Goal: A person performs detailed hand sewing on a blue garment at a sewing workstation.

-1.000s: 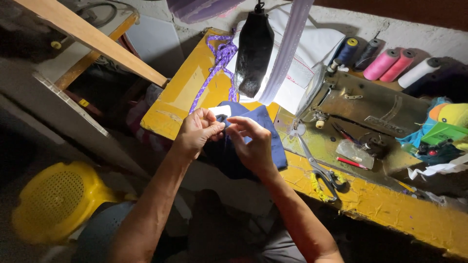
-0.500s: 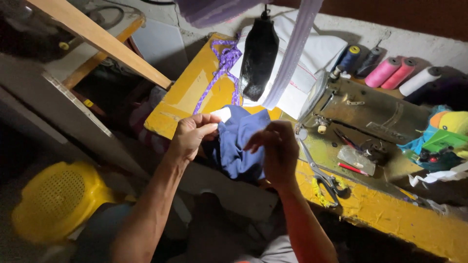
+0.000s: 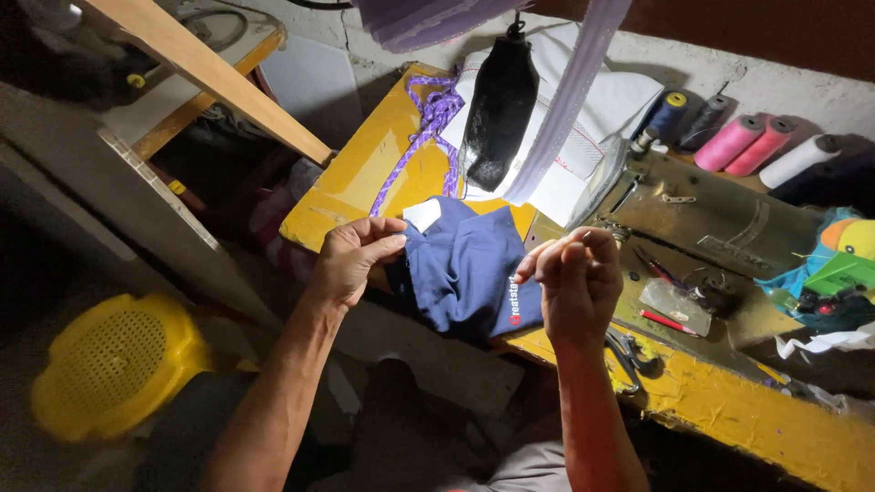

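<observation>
Seemingly pinching blue cloth [image 3: 465,269] at its edge: left hand [image 3: 351,260]; right hand [image 3: 574,278], grip pinched shut, perhaps on thread. Risk: cloth sliding off yellow table [image 3: 365,169].

Yellow table [image 3: 365,173]; purple cord [image 3: 428,123]; black pouch [image 3: 497,114]; thread spools [image 3: 743,141]; scissors [image 3: 629,351]; yellow stool [image 3: 114,364]; wooden plank [image 3: 210,73].

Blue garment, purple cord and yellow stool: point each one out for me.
blue garment [image 3: 460,269], head view, middle of the cloth.
purple cord [image 3: 428,128], head view, its bunched upper part.
yellow stool [image 3: 114,360], head view, perforated top.
</observation>
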